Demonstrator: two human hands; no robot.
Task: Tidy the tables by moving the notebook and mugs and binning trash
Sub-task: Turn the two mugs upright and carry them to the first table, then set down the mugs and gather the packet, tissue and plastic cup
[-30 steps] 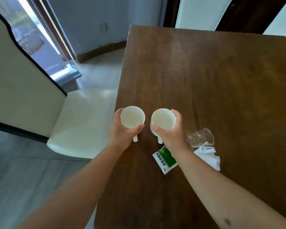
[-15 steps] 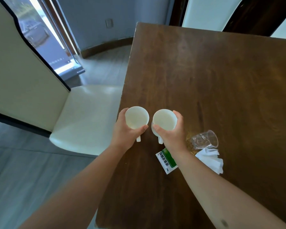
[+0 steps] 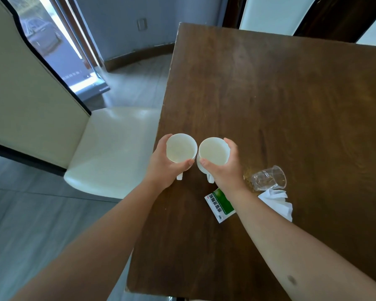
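left hand (image 3: 163,168) gripping mug (image 3: 181,150), table (image 3: 269,101) edge

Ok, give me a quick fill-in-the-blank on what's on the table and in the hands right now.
1. Each hand, left hand and right hand, grips a white ____.
2. The clear plastic cup lies on its ____ on the brown table.
3. The crumpled tissue lies right beside the clear ____.
4. The sachet is white and ____.

Missing words: mug; side; cup; green

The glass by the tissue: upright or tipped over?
Tipped over. The glass lies on its side on the table, its mouth facing right.
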